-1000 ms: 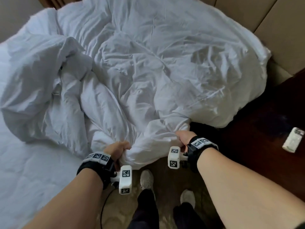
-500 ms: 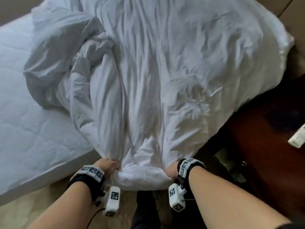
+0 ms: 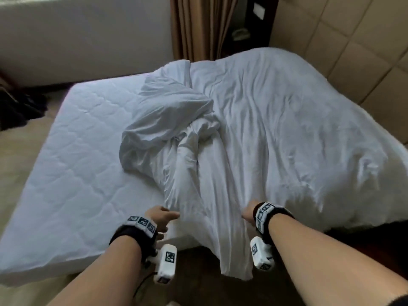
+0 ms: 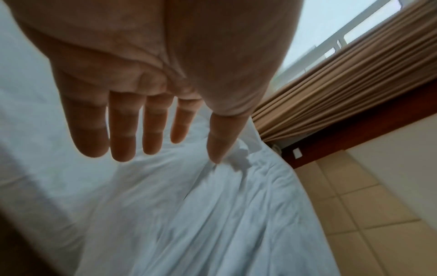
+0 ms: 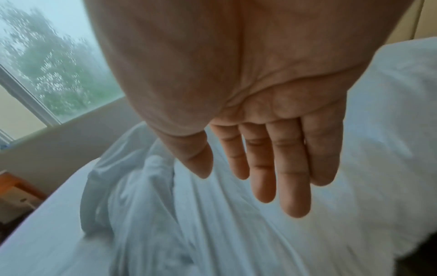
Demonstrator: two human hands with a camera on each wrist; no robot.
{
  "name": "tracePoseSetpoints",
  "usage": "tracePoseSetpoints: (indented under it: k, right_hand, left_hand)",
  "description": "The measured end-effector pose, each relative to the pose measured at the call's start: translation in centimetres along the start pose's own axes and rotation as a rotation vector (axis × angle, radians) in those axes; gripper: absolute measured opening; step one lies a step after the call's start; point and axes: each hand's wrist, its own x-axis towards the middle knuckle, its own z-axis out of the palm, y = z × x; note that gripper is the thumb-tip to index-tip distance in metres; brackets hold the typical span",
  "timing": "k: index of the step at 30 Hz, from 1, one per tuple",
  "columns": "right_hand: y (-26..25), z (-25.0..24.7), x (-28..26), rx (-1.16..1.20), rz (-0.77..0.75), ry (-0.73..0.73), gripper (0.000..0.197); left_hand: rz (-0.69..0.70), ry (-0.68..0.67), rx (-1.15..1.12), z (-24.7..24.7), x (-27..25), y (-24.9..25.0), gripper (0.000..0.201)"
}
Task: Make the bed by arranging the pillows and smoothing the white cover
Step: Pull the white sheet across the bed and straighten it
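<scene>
The white cover (image 3: 276,133) lies crumpled over the right half of the bed, bunched into a ridge (image 3: 176,129) near the middle, with one corner (image 3: 234,257) hanging off the near edge. The left half shows the bare quilted mattress (image 3: 77,162). My left hand (image 3: 162,218) hovers at the near edge beside the cover, fingers (image 4: 123,127) straight and spread, holding nothing. My right hand (image 3: 248,212) is over the cover's near edge, its fingers (image 5: 281,168) straight and empty too. No pillow is in view.
A padded beige headboard wall (image 3: 357,51) runs along the right. Brown curtains (image 3: 194,25) hang at the far end below a window (image 5: 47,65). Dark items (image 3: 17,107) lie on the floor at far left. Carpet (image 3: 15,164) borders the bed's left side.
Both hands gripped the cover's near edge and pulled it toward me; now they have let go and the fingers are straight. The corner hangs off the bed edge. My view has lifted.
</scene>
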Motion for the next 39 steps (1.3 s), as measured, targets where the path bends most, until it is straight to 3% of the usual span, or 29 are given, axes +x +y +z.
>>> tracePoseSetpoints:
  k: [4, 8, 11, 16, 22, 28, 35, 39]
  right_hand:
    - [-6.5, -4.6, 0.0, 0.164, -0.065, 0.164, 0.041]
    - [-12.3, -7.4, 0.3, 0.160, -0.045, 0.202, 0.034]
    - [-14.6, -9.3, 1.7, 0.242, -0.050, 0.216, 0.021]
    - [-16.0, -12.3, 6.4, 0.378, -0.039, 0.251, 0.026]
    - [-18.2, -16.3, 16.1, 0.453, -0.047, 0.193, 0.027]
    - [-19.1, -18.5, 26.3, 0.578, 0.063, 0.094, 0.059]
    - [-21.1, -24.8, 35.2, 1.092, 0.171, 0.070, 0.075]
    - [-21.6, -25.3, 39.3, 1.234, 0.226, 0.029, 0.083]
  left_hand:
    - [0.087, -0.020, -0.163, -6.8, 1.0, 3.0, 0.025]
    - [0.158, 0.090, -0.293, -11.6, 2.3, 6.0, 0.017]
    - [0.185, 0.083, -0.346, -13.4, 3.2, 8.6, 0.013]
    - [0.211, 0.048, -0.342, -14.2, 7.1, 12.8, 0.008]
    - [0.130, 0.047, -0.270, -15.2, 13.8, 16.9, 0.020]
    - [0.019, 0.089, -0.261, -15.5, 21.1, 21.7, 0.016]
    - [-0.057, 0.043, -0.263, -13.6, 26.7, 23.4, 0.016]
    - [-0.100, 0.033, -0.256, -13.2, 28.2, 23.5, 0.016]
